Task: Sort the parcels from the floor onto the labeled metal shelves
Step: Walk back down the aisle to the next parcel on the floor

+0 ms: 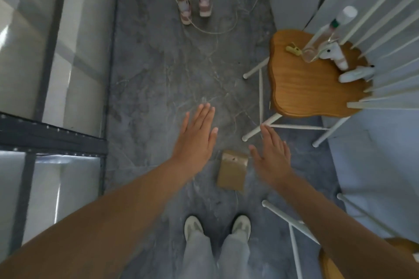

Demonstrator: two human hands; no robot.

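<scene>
Brown paper parcel [231,170] lies on the grey floor [172,70] at lower centre, between the empty, flat-spread left hand [195,137] and right hand [271,161], so pickup seems next: stooping, then grasping it.

The floor [172,70] is grey marbled stone, smooth with a dull sheen. The parcel [231,172] is matt brown paper. The chair seat [306,88] is glossy varnished wood. The shelves [52,138] at left are dark metal.
</scene>
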